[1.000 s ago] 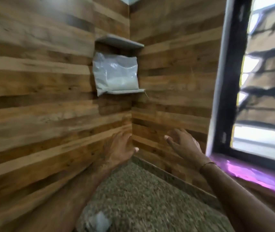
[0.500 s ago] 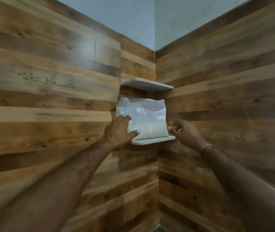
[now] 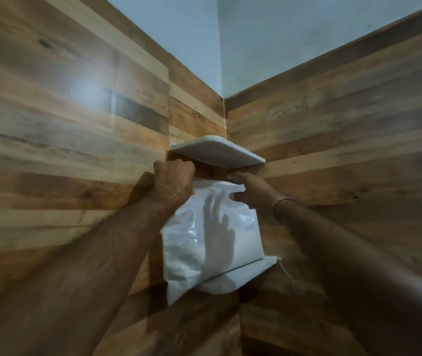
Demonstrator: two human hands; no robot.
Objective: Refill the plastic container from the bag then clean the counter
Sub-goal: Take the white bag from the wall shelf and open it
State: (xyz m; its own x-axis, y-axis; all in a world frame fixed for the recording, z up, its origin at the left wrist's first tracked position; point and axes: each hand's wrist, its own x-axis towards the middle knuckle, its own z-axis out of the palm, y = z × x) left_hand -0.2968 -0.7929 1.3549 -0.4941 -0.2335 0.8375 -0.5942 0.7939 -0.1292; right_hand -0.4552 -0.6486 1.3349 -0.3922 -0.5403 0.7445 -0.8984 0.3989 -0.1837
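Head view, looking up into a corner of wood-plank wall point(image 3: 76, 155) with pale blue paint above. Two white corner shelves, the upper shelf point(image 3: 217, 152) and the lower shelf point(image 3: 238, 278), and between them a clear plastic bag of white powder point(image 3: 212, 242) standing on the lower one, its bottom left corner hanging past the shelf edge. The left hand point(image 3: 174, 183) is clenched over the bag's top left corner, gripping it. The right hand point(image 3: 251, 191) is at the top right corner: forefinger along the upper edge, thumb pressed on the front, pinching the plastic. A thin band point(image 3: 284, 200) circles the right wrist.
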